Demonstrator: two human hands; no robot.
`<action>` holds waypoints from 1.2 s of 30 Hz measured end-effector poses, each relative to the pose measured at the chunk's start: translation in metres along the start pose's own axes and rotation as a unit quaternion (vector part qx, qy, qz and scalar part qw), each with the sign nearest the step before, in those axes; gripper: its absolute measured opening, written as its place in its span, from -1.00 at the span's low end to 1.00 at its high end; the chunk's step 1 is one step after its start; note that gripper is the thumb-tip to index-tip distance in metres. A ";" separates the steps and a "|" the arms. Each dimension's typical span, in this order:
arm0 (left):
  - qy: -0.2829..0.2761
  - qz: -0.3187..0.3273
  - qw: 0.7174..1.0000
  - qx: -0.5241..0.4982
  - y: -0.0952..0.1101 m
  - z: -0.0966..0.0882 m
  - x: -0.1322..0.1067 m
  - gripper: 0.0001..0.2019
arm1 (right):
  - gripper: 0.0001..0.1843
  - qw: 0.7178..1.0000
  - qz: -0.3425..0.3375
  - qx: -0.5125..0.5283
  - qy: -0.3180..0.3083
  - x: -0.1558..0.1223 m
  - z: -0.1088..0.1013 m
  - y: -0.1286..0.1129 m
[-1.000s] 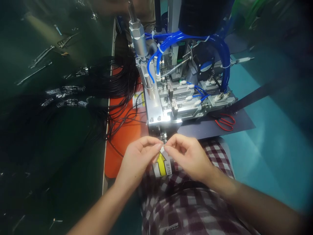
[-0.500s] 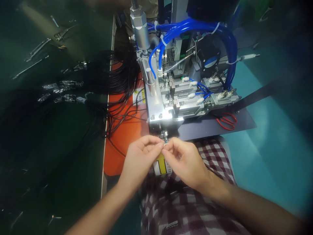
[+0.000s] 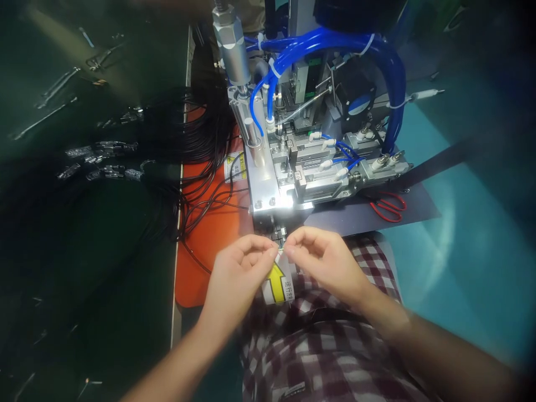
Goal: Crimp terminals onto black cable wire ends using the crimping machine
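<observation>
My lap, under checked cloth (image 3: 335,349), is closest to me. Just past it is a white label (image 3: 277,286) with a big yellow arrow, under my fingers. My left hand (image 3: 243,268) has its thumb and first finger pressed together at the tips. My right hand (image 3: 329,261) is pinching the same way, just beside it. A tiny pale bit (image 3: 281,250) sits between the two pinches. It is thin and short, and it pokes across the small gap from one set of tips to the other. My fingers hide its ends, so I cannot tell how much is tucked inside each pinch.

Right behind my fingertips is the front of a shiny metal machine (image 3: 266,184). To my left is an orange board (image 3: 192,285), with lots of black wires (image 3: 209,134) lying over its far part. To my right, near the machine, lies a tool with red handles (image 3: 388,210). Farther back, fat blue tubes (image 3: 335,40) bend over the machine in an arch.
</observation>
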State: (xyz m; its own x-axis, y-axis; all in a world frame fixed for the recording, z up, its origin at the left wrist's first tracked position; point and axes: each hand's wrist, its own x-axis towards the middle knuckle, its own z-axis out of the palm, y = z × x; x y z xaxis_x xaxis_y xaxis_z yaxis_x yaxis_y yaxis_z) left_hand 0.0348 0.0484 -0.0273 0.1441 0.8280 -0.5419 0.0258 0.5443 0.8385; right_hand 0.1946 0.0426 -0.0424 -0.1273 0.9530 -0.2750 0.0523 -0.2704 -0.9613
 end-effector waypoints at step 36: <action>-0.009 -0.021 1.000 0.011 -0.003 -0.005 0.002 -0.76 | -0.86 1.000 -0.011 0.016 0.013 -0.003 0.010 0.005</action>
State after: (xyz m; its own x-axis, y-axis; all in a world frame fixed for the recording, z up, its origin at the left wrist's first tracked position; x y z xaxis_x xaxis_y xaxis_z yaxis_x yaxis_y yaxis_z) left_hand 0.0302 0.0495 -0.0313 0.1593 0.8025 -0.5750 0.0539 0.5744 0.8168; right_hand 0.1852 0.0370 -0.0461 -0.1022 0.9617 -0.2544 0.0188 -0.2538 -0.9671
